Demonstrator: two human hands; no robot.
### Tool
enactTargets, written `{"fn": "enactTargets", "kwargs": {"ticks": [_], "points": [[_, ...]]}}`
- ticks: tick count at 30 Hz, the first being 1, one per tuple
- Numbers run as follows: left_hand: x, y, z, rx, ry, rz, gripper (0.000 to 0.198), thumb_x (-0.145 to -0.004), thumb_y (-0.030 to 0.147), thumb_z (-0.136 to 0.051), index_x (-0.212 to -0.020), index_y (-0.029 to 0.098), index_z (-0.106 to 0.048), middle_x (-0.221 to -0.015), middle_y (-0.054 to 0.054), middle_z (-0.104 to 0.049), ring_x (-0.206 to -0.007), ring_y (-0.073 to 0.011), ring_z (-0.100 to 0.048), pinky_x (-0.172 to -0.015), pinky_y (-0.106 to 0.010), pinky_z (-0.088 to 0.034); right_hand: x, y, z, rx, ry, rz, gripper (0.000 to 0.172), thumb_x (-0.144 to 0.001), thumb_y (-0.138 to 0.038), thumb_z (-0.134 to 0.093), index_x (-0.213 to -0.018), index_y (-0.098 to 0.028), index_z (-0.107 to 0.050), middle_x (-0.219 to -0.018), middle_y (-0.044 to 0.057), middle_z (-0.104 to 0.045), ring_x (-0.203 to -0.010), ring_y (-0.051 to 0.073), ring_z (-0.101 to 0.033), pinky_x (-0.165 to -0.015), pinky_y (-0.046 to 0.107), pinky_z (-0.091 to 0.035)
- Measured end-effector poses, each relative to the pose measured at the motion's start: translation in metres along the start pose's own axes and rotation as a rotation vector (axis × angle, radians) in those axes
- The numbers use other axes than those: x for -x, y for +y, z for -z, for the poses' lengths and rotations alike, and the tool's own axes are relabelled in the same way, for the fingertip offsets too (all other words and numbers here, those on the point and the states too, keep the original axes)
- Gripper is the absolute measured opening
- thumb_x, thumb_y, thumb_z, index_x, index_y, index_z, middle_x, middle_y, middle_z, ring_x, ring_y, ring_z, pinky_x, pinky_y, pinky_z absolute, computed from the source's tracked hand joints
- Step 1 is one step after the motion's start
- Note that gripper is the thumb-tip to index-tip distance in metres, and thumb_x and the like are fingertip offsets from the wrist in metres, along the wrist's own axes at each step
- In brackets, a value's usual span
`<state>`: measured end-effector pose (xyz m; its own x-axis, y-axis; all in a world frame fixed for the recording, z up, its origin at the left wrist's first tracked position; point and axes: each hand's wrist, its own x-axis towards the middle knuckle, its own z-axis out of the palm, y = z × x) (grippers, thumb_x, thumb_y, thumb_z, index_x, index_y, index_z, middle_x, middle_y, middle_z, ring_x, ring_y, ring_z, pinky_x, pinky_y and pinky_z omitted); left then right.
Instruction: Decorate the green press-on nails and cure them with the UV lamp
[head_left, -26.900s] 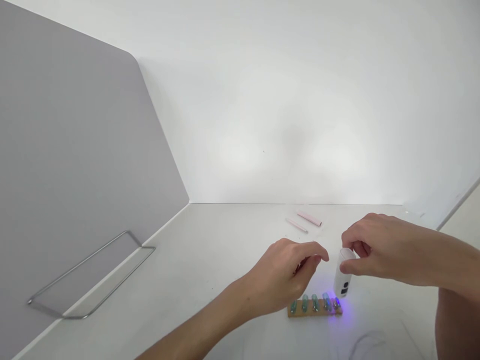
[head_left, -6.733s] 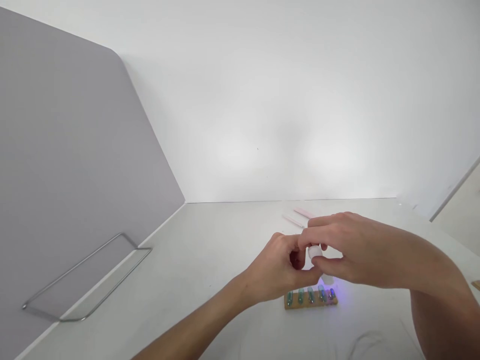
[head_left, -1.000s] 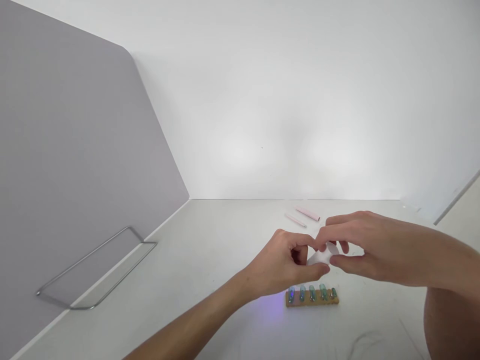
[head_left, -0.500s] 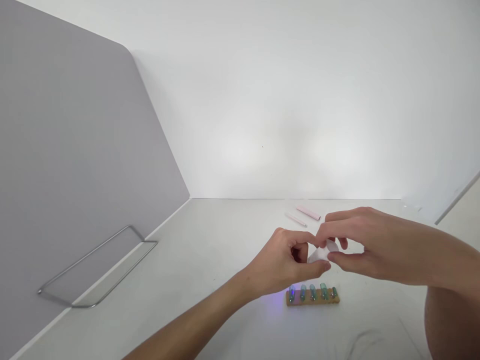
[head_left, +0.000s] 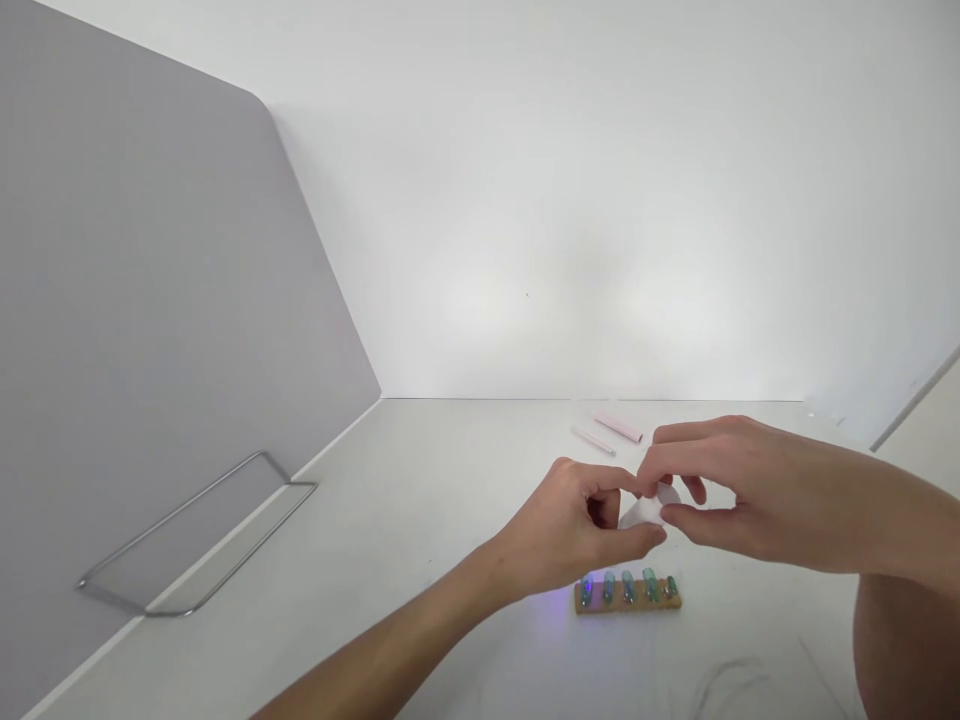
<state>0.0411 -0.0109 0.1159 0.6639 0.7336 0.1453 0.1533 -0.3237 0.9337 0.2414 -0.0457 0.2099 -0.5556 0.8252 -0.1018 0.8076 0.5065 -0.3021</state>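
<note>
A small white object [head_left: 643, 511] with a rounded end is pinched between my two hands; fingers cover much of it and its kind is unclear. My left hand [head_left: 577, 515] holds its left side, thumb below and index finger above. From the right, my right hand [head_left: 720, 490] grips the rounded end between thumb and fingertips. Just below them on the table lies a brown strip [head_left: 628, 606] bearing several glossy green false nails [head_left: 628, 586]. Violet light falls on the leftmost nail and the table beside it.
Behind my hands lie a thin pale pink stick [head_left: 594, 441] and a wider pink tube-like piece [head_left: 619, 427]. A bent metal wire frame [head_left: 247, 555] stands at the left, against a grey panel [head_left: 172, 250]. A white wall [head_left: 540, 180] rises behind the white table [head_left: 420, 480].
Both hands stay almost in place, with a slight shift of the fingers around the white object. The whole view has moved very slightly.
</note>
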Motion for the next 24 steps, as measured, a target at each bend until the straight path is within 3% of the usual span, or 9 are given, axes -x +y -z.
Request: {"fn": "enactTargets", "kwargs": {"ticks": [3, 6, 8, 14, 16, 20, 24], "points": [[-0.0010, -0.0005, -0.0003, -0.006, 0.006, -0.009, 0.008, -0.082, 0.024, -0.071, -0.078, 0.020, -0.065, -0.048, 0.010, -0.028, -0.048, -0.0093, -0.022, -0.047, -0.027, -0.020, -0.0008, -0.0015, -0.0005, 0.018, 0.011, 0.011, 0.020, -0.094, -0.019, -0.050, -0.090, -0.028, -0.067, -0.089, -0.003, -0.067, -0.072, 0.015, -0.058, -0.057, 0.028, -0.039], [-0.0054, -0.0021, -0.0035, -0.018, 0.030, -0.006, 0.033, -0.077, 0.017, -0.069, -0.057, 0.017, -0.042, -0.048, 0.008, -0.028, -0.049, -0.0090, -0.024, -0.048, -0.027, -0.021, -0.0039, -0.0058, -0.0009, 0.047, 0.025, 0.025, 0.021, -0.090, -0.013, -0.049, -0.080, -0.026, -0.062, -0.083, -0.004, -0.064, -0.067, 0.014, -0.055, -0.055, 0.027, -0.036], [-0.0070, -0.0029, -0.0047, -0.025, 0.041, -0.005, 0.043, -0.075, 0.016, -0.068, -0.053, 0.017, -0.032, -0.048, 0.007, -0.027, -0.050, -0.0089, -0.024, -0.048, -0.027, -0.020, -0.0053, -0.0067, -0.0011, 0.055, 0.017, 0.032, 0.021, -0.088, -0.011, -0.049, -0.078, -0.025, -0.062, -0.083, -0.004, -0.063, -0.066, 0.014, -0.055, -0.055, 0.027, -0.036], [-0.0040, -0.0023, -0.0007, -0.032, 0.013, -0.025, 0.013, -0.085, 0.027, -0.070, -0.077, 0.020, -0.063, -0.048, 0.010, -0.029, -0.048, -0.0097, -0.023, -0.048, -0.027, -0.022, -0.0021, -0.0015, -0.0014, 0.038, 0.031, -0.010, 0.023, -0.095, -0.019, -0.048, -0.094, -0.029, -0.069, -0.090, -0.003, -0.068, -0.071, 0.016, -0.058, -0.058, 0.029, -0.039], [-0.0044, -0.0029, -0.0009, -0.032, 0.013, -0.027, 0.018, -0.084, 0.027, -0.071, -0.072, 0.020, -0.060, -0.048, 0.009, -0.028, -0.048, -0.0096, -0.023, -0.048, -0.027, -0.022, -0.0018, -0.0021, -0.0014, 0.040, 0.031, -0.010, 0.024, -0.095, -0.019, -0.048, -0.094, -0.030, -0.069, -0.091, -0.003, -0.068, -0.072, 0.016, -0.059, -0.059, 0.029, -0.041], [-0.0086, -0.0053, -0.0057, -0.003, 0.022, -0.032, 0.045, -0.081, 0.022, -0.070, -0.055, 0.018, -0.033, -0.048, 0.008, -0.023, -0.049, -0.0090, -0.021, -0.047, -0.027, -0.019, -0.0047, -0.0065, -0.0013, 0.048, 0.011, 0.008, 0.024, -0.090, -0.014, -0.049, -0.088, -0.029, -0.068, -0.088, -0.004, -0.067, -0.073, 0.016, -0.060, -0.059, 0.029, -0.040], [-0.0085, -0.0065, -0.0072, 0.006, 0.022, -0.033, 0.047, -0.081, 0.023, -0.070, -0.055, 0.018, -0.032, -0.049, 0.008, -0.022, -0.049, -0.0090, -0.020, -0.048, -0.027, -0.018, -0.0061, -0.0085, -0.0009, 0.038, 0.003, 0.005, 0.026, -0.091, -0.015, -0.049, -0.091, -0.030, -0.070, -0.091, -0.003, -0.068, -0.075, 0.017, -0.061, -0.059, 0.030, -0.040]]}}
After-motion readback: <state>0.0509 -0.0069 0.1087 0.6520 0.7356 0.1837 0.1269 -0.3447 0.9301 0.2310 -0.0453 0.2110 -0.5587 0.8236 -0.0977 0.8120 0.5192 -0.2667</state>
